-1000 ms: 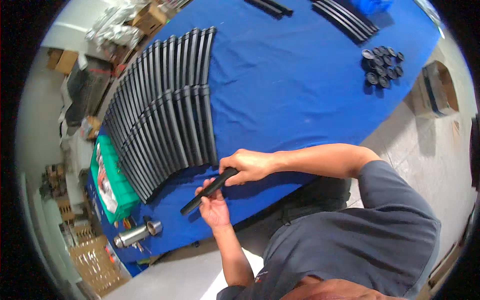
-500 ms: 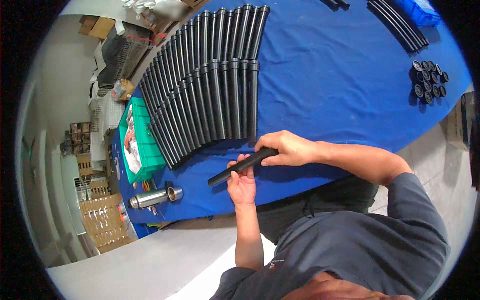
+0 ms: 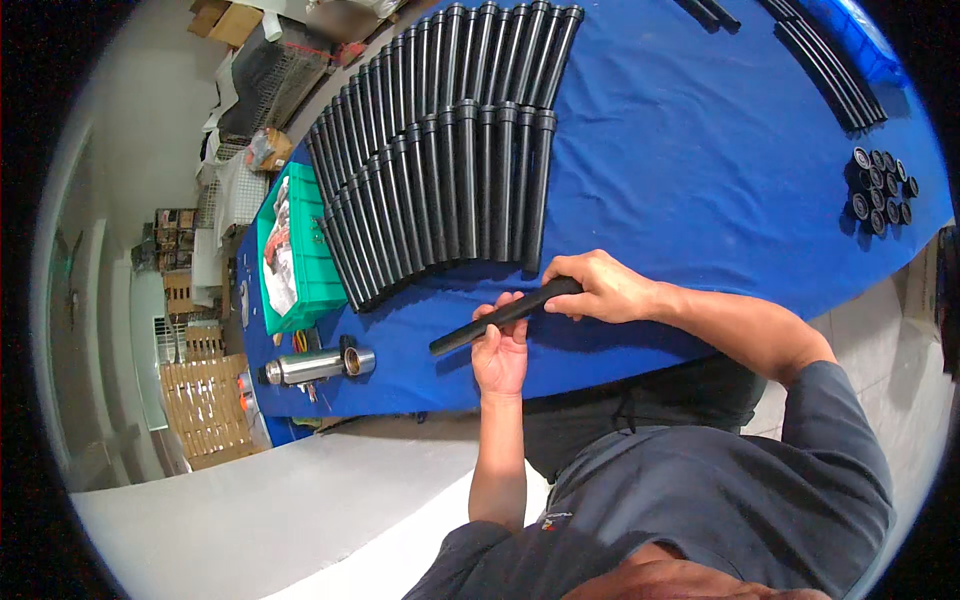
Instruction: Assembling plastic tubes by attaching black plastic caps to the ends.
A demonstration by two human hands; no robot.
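Observation:
A single black tube (image 3: 462,336) slants across my hands above the near side of the blue-covered table. My right hand (image 3: 606,287) is closed round its upper right end, fingers over the top. My left hand (image 3: 502,362), palm up, holds the tube's middle between thumb and fingers. The tube's lower left end sticks out free past my left thumb. Just beyond my hands lie several capped black tubes (image 3: 468,185), side by side in two overlapping rows. What the right palm covers is hidden.
A green bin (image 3: 318,285) with white bundles stands left of the tubes. Near it lies a steel flask (image 3: 305,367). Black round caps (image 3: 878,190), thin dark tubes (image 3: 825,70) and a blue bin (image 3: 862,45) sit at the right. The blue cloth (image 3: 690,190) spreads between.
The whole view has shifted, so the table's things appear farther right and higher. Both hands still hold the tube; the right hand now grips slightly farther from the left.

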